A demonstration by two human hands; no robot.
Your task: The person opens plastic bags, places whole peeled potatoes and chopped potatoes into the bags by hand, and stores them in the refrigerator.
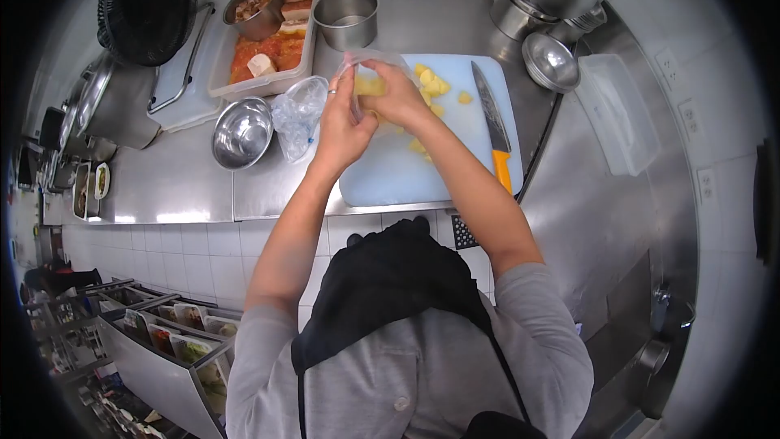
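Note:
Between my two hands is a clear plastic bag with yellow pieces inside, over the left part of a pale blue cutting board [390, 175]. My left hand [345, 126] has its fingers closed on the bag's left side, a ring on one finger. My right hand [394, 97] grips the bag from the right, its fingers bent over the film. More yellow pieces [433, 83] lie on the board beside my right hand. A knife with an orange handle [502, 169] rests along the board's right side, blade pointing away. Crumpled clear plastic [299, 118] lies left of my left hand.
A steel bowl [242, 133] sits left of the crumpled plastic. Behind are a steel pot [346, 19] and a tray [305, 73] with orange-red food and a smaller pot. Stacked steel bowls [551, 63] and a plastic container [616, 114] stand at the right.

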